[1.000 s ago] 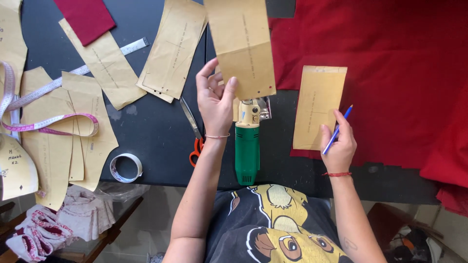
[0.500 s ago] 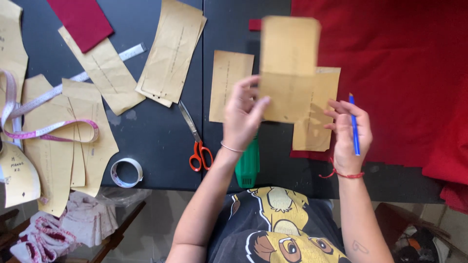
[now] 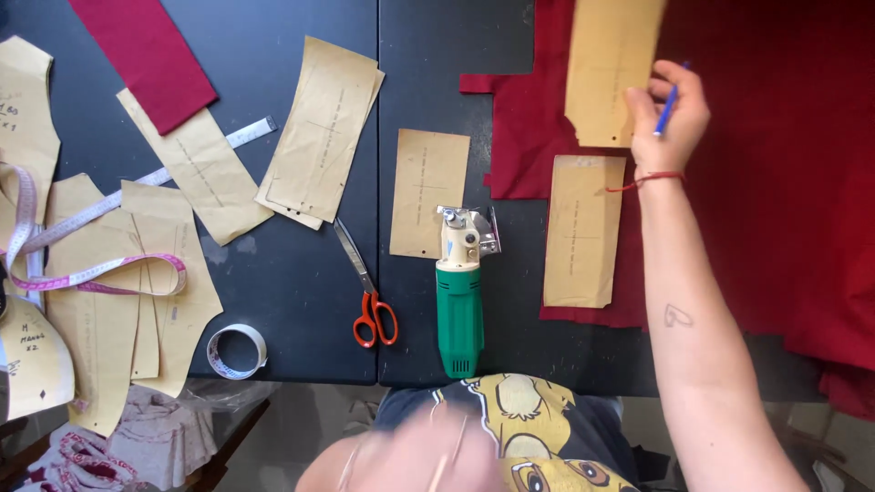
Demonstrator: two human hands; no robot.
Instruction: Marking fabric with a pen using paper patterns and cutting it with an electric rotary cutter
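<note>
Head view shows the right hand (image 3: 670, 114) gripping a blue pen (image 3: 666, 107), fingertips pressing a tan paper pattern piece (image 3: 609, 64) onto red fabric (image 3: 775, 137) just left of it. Blurred near the body, the left hand (image 3: 410, 456) has a grip I cannot tell.

Tan paper pattern piece (image 3: 609, 68): rectangular, flat on red fabric (image 3: 775, 164) at upper desk (image 3: 301, 301) area, top edge out of frame. Blue pen (image 3: 667, 107): slim, tilted, beside the piece's right edge.

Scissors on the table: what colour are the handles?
Orange-red handles on the scissors, with plain metal blades; the head view shows them clearly.
</note>
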